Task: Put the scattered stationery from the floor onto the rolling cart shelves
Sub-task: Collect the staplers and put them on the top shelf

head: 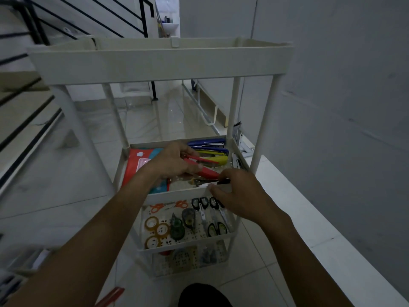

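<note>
- White plastic rolling cart [155, 63] w/ stacked trays on round posts, standing on glossy pale floor tiles [66, 173]; grey wall at right, black stair railing far left.
- Second shelf [177, 192], smooth cream rim: both hands are inside it.
- Left hand [172, 160] curled around a red stapler [205, 171]; fingers closed on its long, glossy body.
- Right hand [241, 196] at the near right rim, fingertips pinching a small black-and-metal stapler [210, 182]; grip partly hidden.
- Far side of same shelf: blue stapler [208, 143] and yellow stapler [218, 159], smooth and elongated, lying side by side.
- Left part of shelf: flat red-and-teal packet [137, 165], shiny wrap.
- Shelf below, perforated base: clear tape rolls [155, 229] near left, round rings; two teardrop correction-tape dispensers [183, 222] in the middle; black-handled scissors [208, 209] at right, orange-handled scissors [168, 206] at far left.
- Bottom shelf: contents blurry, can't tell.
- Red flat item [110, 295] on floor near bottom edge, blurred.
</note>
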`<state>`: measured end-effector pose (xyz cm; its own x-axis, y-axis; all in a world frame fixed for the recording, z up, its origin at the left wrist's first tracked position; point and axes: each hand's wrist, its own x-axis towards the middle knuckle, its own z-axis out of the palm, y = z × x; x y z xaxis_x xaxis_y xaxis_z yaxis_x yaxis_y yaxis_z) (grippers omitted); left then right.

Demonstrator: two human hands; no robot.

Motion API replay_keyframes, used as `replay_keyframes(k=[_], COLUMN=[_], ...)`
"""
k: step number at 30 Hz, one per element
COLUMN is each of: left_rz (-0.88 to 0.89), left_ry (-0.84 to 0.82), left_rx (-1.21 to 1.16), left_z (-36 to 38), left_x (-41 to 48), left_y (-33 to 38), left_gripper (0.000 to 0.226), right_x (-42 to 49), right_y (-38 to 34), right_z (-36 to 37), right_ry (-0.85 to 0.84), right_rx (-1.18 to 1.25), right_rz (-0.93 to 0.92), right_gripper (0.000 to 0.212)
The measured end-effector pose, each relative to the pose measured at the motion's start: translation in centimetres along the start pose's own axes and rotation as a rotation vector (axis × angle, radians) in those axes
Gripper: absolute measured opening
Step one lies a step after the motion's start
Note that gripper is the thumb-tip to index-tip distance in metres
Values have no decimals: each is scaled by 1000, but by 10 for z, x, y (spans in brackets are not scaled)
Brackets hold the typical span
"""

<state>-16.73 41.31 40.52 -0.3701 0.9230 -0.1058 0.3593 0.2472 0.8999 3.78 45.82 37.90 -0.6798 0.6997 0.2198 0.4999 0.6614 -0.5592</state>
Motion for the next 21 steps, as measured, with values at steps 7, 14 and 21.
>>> replay_keyframes(k=[7, 14, 21], left_rz=[245, 295, 242], left_ry=[97, 144, 30], left_rx=[455, 453, 651], left_z=[9, 17, 1], left_x=[2, -2, 1], left_y=[-19, -13, -10], left_gripper=[39, 36, 51], right_x=[0, -8, -14], right_y=[-2, -8, -6], right_z=[2, -3, 3], right_ry=[-2, -65, -27], right_rx=[-54, -62, -206], right_rz=[-37, -79, -62], right_gripper=[25, 34, 45])
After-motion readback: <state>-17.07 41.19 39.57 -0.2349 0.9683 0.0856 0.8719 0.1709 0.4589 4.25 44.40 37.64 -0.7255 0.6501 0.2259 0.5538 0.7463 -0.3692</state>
